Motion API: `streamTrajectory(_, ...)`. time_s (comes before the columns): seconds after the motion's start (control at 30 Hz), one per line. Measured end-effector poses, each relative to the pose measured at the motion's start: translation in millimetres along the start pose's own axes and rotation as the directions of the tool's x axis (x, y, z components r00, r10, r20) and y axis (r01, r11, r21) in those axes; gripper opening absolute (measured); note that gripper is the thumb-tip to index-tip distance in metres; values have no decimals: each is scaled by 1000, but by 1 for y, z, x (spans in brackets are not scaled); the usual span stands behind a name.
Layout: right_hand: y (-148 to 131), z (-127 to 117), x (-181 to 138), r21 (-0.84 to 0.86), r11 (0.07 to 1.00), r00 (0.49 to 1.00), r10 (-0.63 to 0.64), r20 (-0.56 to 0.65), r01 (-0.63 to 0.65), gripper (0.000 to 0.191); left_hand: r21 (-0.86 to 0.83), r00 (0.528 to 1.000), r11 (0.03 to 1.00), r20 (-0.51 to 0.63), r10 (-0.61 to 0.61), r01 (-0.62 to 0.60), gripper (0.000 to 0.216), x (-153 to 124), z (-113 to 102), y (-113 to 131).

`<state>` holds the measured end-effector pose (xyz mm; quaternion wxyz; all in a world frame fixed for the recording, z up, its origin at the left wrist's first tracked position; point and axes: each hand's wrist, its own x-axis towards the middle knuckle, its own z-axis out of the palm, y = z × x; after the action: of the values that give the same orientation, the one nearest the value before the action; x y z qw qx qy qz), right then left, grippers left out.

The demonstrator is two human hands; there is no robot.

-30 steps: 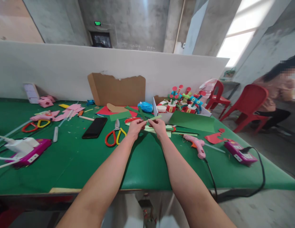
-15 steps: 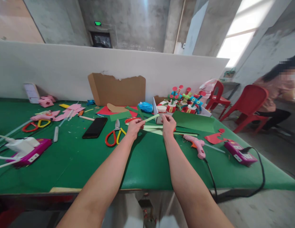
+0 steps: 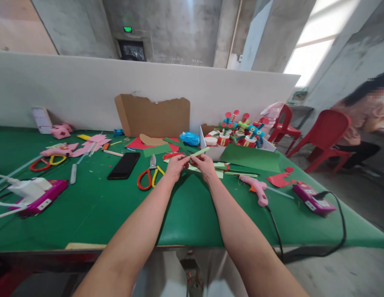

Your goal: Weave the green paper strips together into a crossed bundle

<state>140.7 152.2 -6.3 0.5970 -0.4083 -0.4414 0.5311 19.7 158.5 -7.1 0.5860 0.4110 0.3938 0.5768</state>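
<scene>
A light green paper strip [image 3: 201,152] slants up to the right from between my fingers. My left hand [image 3: 177,166] pinches its lower end. Right beside it, my right hand [image 3: 205,166] has its fingers closed at the same strip, close to the left fingertips. More pale green strips [image 3: 219,173] lie on the table under and behind my right hand. To the left of my left hand rest scissors [image 3: 149,175] with one red and one yellow handle. A dark green sheet [image 3: 250,158] lies beyond my right hand.
A pink glue gun [image 3: 256,187] with its cord lies at the right, near a purple power strip [image 3: 314,200]. A black phone [image 3: 123,166] lies left of the scissors. Behind stands a box [image 3: 204,144] of colourful paper figures. A person [image 3: 361,111] sits at the far right.
My right hand has moved left to meet my left hand at the strip, and its fingers have closed there. My left hand has hardly moved.
</scene>
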Motion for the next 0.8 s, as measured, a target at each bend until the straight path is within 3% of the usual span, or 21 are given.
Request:
streamTrajectory(0.4, -4, -6, 5, -224, 966, 967, -171, -188, 127, 28, 62, 1000, 998, 11, 24, -25, 38, 0, 0, -1)
streamTrajectory(0.8, -16, -30, 14, -177, 953, 891, -294, -346, 246, 32, 90, 1000, 996, 9, 10, -10, 39, -4, 2, 4)
